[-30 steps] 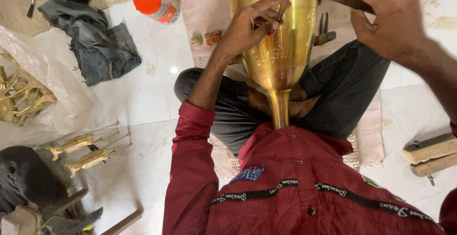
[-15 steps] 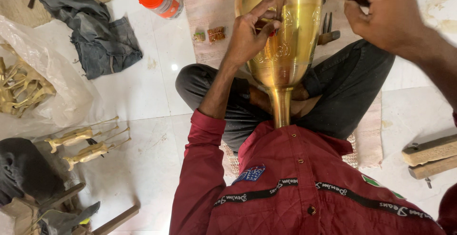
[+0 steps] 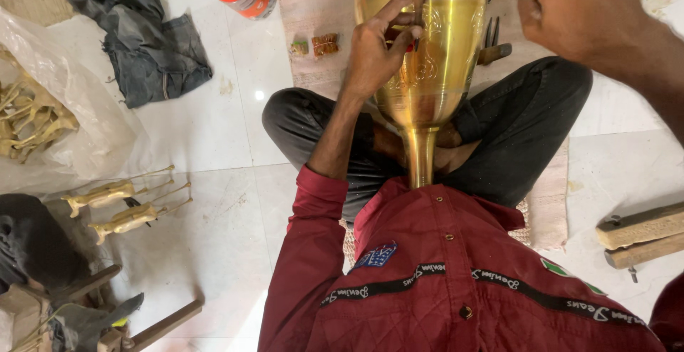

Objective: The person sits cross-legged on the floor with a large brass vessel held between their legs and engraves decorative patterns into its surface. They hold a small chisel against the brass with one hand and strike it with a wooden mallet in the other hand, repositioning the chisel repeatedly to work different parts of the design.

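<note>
White tile floor; brass vase between hands, left hand pinching a tool, right hand gripping its rim

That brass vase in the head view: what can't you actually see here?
- Brass vase: rim covered by the right hand and cut by the top edge.
- Tool in the left hand: too small to identify.
- Vase stem: base hidden behind the red shirt.

I see my left hand pressing a small tool against the brass vase; my right hand grips its rim.
</note>
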The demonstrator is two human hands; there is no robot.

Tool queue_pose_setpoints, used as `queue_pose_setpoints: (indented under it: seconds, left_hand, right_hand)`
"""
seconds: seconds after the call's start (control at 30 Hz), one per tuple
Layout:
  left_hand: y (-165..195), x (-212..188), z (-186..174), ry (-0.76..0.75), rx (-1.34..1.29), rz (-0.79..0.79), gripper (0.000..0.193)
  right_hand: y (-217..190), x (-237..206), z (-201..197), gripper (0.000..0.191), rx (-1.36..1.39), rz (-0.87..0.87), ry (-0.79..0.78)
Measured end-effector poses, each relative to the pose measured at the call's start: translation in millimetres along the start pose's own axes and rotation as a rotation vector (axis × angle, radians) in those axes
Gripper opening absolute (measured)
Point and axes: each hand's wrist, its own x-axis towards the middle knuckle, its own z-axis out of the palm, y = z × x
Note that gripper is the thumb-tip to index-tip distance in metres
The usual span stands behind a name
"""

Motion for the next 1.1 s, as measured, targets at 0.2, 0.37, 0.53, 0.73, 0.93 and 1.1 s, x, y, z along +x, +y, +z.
queue_pose_setpoints:
  seconds: [0.2, 0.37, 0.53, 0.73, 0.93, 1.1]
  left_hand:
    - [1.3, -7.0, 2.1, 0.039, -0.018, -0.077, 0.053]
    - [-2.6, -12.2, 7.0, 0.096, -0.022, -0.056, 0.052]
    - [-4.5, -23.5, 13.1, 0.166, -0.017, -0.120, 0.051]
    - [-9.2, -28.1, 19.5, 0.224, -0.054, -0.098, 0.049]
    - [-8.6, -35.2, 25.4, 0.280, -0.055, -0.121, 0.048]
    - [-2.8, -42.3, 32.9, 0.361, -0.055, -0.130, 0.048]
  right_hand:
    - [0.3, 2.3, 1.5, 0.046, 0.054, -0.160, 0.143]
    - [-5.7, 8.6, -8.8, 0.044, 0.111, -0.098, 0.104]
    - [-8.7, 14.5, -17.8, 0.039, 0.104, -0.097, 0.087]
    - [-7.9, 17.8, -16.7, 0.030, -0.004, -0.140, 0.035]
    - [-12.1, 21.0, -21.9, 0.042, -0.135, -0.219, 0.110]
    - [-20.7, 25.5, -31.5, 0.047, 0.036, -0.147, -0.013]
